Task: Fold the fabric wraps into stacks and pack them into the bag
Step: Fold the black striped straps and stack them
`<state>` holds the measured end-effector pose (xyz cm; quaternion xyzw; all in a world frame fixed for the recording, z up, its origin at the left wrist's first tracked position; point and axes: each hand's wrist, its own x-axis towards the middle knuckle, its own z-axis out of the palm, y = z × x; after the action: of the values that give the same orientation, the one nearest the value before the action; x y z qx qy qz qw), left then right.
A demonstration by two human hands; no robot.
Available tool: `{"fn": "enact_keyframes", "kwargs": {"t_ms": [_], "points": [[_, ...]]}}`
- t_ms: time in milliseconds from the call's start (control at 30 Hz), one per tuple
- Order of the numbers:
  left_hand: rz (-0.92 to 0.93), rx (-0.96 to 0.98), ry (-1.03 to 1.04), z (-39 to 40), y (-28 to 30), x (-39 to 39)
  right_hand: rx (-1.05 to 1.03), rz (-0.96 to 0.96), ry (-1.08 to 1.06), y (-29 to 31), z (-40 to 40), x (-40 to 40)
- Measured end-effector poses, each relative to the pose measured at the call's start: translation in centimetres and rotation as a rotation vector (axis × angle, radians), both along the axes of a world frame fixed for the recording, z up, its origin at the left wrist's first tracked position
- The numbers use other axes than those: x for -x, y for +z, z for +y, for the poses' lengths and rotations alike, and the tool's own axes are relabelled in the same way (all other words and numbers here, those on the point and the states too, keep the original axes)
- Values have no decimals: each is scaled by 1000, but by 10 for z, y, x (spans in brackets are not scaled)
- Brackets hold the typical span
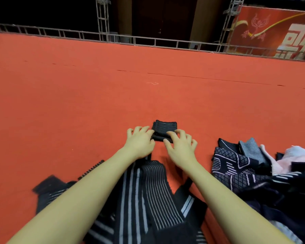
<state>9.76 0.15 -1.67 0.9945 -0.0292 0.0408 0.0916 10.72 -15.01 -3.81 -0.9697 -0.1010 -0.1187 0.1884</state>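
Hands meet over one small folded wrap (pixel 163 131) lying on the red floor (pixel 77 85) just beyond the person's reach line. The left hand (pixel 141 141) has its fingers curled at the wrap's left edge, touching it; the right hand (pixel 180 144) lays bent fingertips on the near right part of it, pressing down. Whether either hand truly pinches the cloth or only pushes on it, I cannot tell from here.

To do this step well, I would judge the bundle wants squaring: both hands should press the layers flat and draw the edges flush, the left side against the right, so that the fold does not spring open. The cloth looks elastic and ribbed, so it will likely creep back unless it is held down a moment. Keeping it well apart from the loose heaps also helps, so nothing drags it loose.

As for counts: one folded wrap is on the floor. Near the person, between and under the forearms, lies a spread of long black striped wraps (pixel 148 199); they overlap, so I can make out at least three strips but no sure number. To the right sits a heap of patterned dark pieces (pixel 236 166) with something pale pink (pixel 292 155) among them, also too tangled to count. No bag shows anywhere in view. Far off, a metal truss (pixel 102 23) and a red banner (pixel 275 32) edge the floor.
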Motion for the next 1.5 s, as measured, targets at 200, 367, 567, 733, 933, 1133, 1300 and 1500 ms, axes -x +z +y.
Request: {"fn": "enact_keyframes", "kwargs": {"t_ms": [200, 367, 567, 733, 933, 1133, 1300, 1500], "points": [[-62, 30, -11, 0, 4, 83, 40, 50, 228, 3, 1, 80], [14, -16, 28, 9, -15, 130, 75, 115, 163, -3, 7, 112], [175, -52, 32, 16, -39, 152, 149, 118, 172, -8, 20, 115], [199, -62, 37, 16, -45, 146, 187, 25, 105, -19, 25, 116], [182, -53, 30, 20, -47, 143, 123, -90, 125, -18, 9, 114], [117, -44, 28, 20, -53, 149, 180, 82, 132, -22, 13, 122], [71, 63, 29, 24, -56, 151, 179, 95, 103, -20, 19, 125], [50, 46, 67, 20, -51, 155, -26, -78, 60, -12, 8, 134]]}}
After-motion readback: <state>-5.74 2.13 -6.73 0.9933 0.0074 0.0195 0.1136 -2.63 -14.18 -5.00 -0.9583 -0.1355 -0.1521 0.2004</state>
